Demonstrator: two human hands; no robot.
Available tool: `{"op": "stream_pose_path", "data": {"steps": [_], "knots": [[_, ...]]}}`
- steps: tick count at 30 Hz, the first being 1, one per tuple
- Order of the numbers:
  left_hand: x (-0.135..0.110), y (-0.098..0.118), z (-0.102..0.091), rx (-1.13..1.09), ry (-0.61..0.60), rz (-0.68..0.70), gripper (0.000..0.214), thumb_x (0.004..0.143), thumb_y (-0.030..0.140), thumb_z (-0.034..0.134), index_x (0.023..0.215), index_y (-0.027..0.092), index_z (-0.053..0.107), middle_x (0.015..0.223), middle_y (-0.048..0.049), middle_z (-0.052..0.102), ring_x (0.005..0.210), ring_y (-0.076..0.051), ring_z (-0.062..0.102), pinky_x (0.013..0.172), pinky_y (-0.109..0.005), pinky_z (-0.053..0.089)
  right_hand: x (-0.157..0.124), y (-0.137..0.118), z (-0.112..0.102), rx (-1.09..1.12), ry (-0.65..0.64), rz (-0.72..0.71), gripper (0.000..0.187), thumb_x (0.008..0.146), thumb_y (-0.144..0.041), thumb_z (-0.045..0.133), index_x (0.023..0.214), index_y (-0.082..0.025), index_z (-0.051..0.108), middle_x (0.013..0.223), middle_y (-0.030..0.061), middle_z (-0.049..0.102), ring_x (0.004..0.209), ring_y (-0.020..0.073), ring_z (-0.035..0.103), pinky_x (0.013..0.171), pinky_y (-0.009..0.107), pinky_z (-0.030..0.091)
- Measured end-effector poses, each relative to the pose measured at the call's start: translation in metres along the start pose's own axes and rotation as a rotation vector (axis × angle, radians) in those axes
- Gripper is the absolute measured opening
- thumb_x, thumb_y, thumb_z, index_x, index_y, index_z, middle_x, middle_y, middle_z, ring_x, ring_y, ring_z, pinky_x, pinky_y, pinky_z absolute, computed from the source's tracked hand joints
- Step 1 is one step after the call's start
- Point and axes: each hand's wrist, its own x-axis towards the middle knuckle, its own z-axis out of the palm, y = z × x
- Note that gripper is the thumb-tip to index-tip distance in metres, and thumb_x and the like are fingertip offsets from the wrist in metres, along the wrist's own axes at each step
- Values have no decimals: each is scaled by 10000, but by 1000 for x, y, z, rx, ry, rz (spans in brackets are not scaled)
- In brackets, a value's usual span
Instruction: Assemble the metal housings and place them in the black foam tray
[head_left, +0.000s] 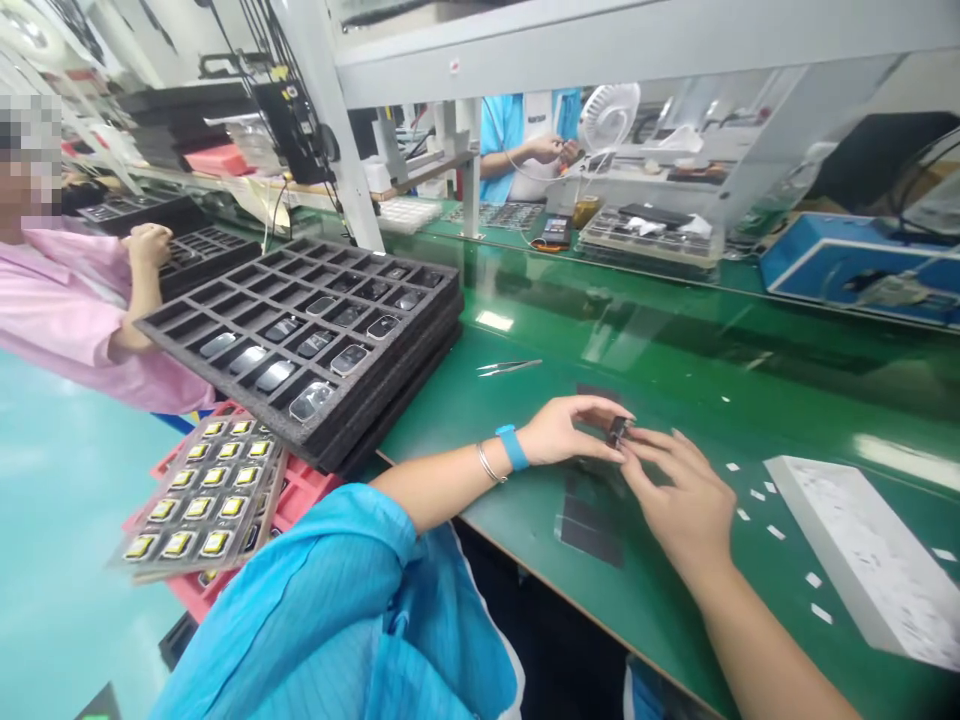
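Note:
A small dark device part [617,432] is held up between my two hands over the green bench. My left hand [566,432] pinches it from the left with thumb and fingers. From the right, the fingertips of my right hand [681,495] close on the same part. Its shape is mostly hidden by the fingers. Below the hands lies a dark flat sheet [590,528], partly covered by them. Metal tweezers [510,368] rest on the bench beyond my left hand.
Stacked black foam trays [251,400] with watch-like pieces stand at left. Below them, a clear tray [196,508] of yellow-topped parts lies on a red crate [304,490]. At right are a white box [874,560] and small white pieces [776,532]. Co-workers sit at left and opposite.

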Motion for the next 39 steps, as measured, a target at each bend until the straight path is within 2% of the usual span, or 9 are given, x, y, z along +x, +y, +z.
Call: {"op": "stream_pose_path", "data": {"steps": [8,12,16,23,27,29,32,35,39], "knots": [[0,-3,-2,9,-62,-13,681,473,337,891,1069,80,682,1008,-107,660,988,-234,608,941,-476,497,1,6,0,-78,-33,-134,58,880,-188,627,829,-171,649,865,56,722,782,194,695,971,470,533],[1,-5,0,-20,-43,-14,703,458,363,893,1066,79,682,971,-96,655,940,-219,608,914,-474,512,2,7,-1,-55,-34,-140,40,885,-196,624,891,-188,663,909,46,724,825,184,701,965,421,543],[1,-6,0,-13,-15,-2,690,463,389,892,1047,85,688,940,-85,658,914,-208,610,915,-471,513,0,8,-1,-40,-47,-150,53,891,-206,620,906,-195,669,942,49,725,849,188,702,980,440,532],[0,-11,-3,38,22,2,612,501,341,898,1037,121,700,965,-95,681,921,-196,627,902,-398,530,1,10,3,-42,-82,-130,47,892,-212,599,872,-205,641,940,54,710,876,203,677,955,462,517],[0,-5,-4,92,19,-29,564,495,278,903,1004,141,703,963,-92,708,905,-198,652,888,-369,534,3,-1,3,-1,-122,-14,68,870,-203,576,821,-212,623,958,81,681,935,222,635,827,409,531],[2,-3,-7,95,11,-36,556,468,246,910,974,145,704,946,-83,723,889,-198,666,922,-375,523,8,-2,0,43,-128,58,76,858,-191,568,800,-213,612,960,80,671,941,213,621,828,391,523],[7,-3,-11,5,-15,-98,577,450,243,919,975,154,695,972,-88,737,902,-212,685,946,-387,519,19,8,-21,31,-70,155,96,866,-193,548,793,-210,608,950,70,667,934,195,616,860,369,508],[9,-4,-13,-59,4,-156,604,459,263,921,1005,161,683,1013,-104,738,921,-222,691,922,-378,535,23,28,-66,-227,-2,390,130,887,-198,539,814,-202,647,962,76,675,964,205,612,922,378,481],[8,-1,-13,-29,38,-189,633,434,294,929,1003,167,682,999,-91,742,911,-211,690,885,-343,553,15,45,-136,-534,-182,799,152,797,-62,600,754,-159,708,908,120,700,929,270,639,904,428,486]]}}
